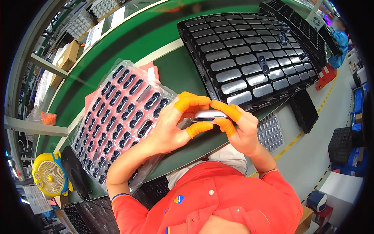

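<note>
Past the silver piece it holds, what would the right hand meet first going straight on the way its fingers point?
Most likely the left hand: its orange-covered fingers face the right hand across the silver piece, though depth is hard to judge.

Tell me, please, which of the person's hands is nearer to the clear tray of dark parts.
The left hand: it overlaps the right edge of the clear tray in this view, while the right hand is farther right, apart from it.

Orange finger covers [200, 129] sit on both hands [167, 128]. Below them, a red shirt [241, 191] has a short, blue-trimmed left sleeve [130, 213], a white button [211, 192] and a small blue-and-orange badge [179, 199]. Pale trousers [230, 156] show between hands and shirt.
</note>
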### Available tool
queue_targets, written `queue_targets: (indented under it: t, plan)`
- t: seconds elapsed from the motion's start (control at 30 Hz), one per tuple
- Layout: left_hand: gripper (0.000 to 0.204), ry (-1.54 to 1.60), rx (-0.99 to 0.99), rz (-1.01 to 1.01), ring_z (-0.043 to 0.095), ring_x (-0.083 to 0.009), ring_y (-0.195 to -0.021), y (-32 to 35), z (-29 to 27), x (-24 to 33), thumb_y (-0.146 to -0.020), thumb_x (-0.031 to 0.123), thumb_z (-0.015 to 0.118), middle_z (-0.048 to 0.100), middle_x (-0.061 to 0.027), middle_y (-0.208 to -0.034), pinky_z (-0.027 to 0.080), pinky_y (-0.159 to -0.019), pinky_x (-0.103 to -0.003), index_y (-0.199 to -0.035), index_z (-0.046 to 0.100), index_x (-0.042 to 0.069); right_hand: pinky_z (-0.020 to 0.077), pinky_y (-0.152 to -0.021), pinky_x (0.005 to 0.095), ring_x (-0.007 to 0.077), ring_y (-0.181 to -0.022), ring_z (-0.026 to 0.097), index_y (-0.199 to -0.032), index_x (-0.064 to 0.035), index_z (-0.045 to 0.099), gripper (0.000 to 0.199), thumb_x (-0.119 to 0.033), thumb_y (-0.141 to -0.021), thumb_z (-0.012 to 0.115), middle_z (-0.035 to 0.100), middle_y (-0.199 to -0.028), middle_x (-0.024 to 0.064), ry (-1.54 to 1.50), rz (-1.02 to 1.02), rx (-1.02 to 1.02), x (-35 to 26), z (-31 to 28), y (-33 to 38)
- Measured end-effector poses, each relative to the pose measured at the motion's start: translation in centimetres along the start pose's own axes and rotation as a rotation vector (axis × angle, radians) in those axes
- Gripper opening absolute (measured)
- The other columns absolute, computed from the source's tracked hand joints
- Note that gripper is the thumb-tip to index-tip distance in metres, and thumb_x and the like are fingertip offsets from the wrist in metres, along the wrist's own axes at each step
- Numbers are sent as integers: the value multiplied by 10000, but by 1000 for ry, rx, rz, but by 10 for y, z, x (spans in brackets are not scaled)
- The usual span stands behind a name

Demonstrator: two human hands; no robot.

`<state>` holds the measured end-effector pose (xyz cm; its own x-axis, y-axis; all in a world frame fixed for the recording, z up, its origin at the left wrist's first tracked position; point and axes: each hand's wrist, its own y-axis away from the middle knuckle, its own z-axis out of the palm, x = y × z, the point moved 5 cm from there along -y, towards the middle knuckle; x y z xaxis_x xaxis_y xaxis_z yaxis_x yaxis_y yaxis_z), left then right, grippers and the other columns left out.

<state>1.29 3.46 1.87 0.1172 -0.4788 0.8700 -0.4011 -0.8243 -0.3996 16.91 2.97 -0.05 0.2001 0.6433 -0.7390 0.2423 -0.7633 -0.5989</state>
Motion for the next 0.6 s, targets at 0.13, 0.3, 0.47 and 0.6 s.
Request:
queue_targets:
  t: [0.13, 0.3, 0.47, 0.6]
  plan:
    - [217, -176, -26, -7, 596, -263, -777, 5, 2, 0, -735, -49, 638, 562, -134, -863, 485, -628, -298, -935, 555, -29, 407, -456, 245, 175, -498, 540, -983, 32, 622, 287, -8, -708, 696, 588, -691, 84, 282, -251, -36, -8, 6, 2]
    - [212, -210, -22, -13, 571, -279, -685, 10, 11, -7, -699, -51, 640, 523, -135, -791, 454, -538, -310, -884, 537, -27, 404, -458, 259, 201, -497, 536, -974, 27, 624, 279, 36, -699, 665, 578, -667, 89, 264, -218, -12, -11, 9, 6]
    - [215, -181, -15, -68, 558, -267, -666, 13, 17, -16, -700, -35, 654, 517, -130, -780, 437, -513, -306, -875, 529, -21, 405, -462, 271, 205, -495, 536, -979, 24, 627, 272, 61, -710, 636, 581, -671, 88, 215, -116, -56, 0, 5, 9]
    - [201, -77, -35, -327, 586, -173, -680, 7, 14, -22, -729, -43, 671, 527, -83, -785, 507, -608, -246, -890, 550, -45, 408, -466, 272, 213, -497, 535, -1001, 24, 628, 285, 61, -718, 633, 585, -673, 87, 175, -65, -58, -2, 1, 5]
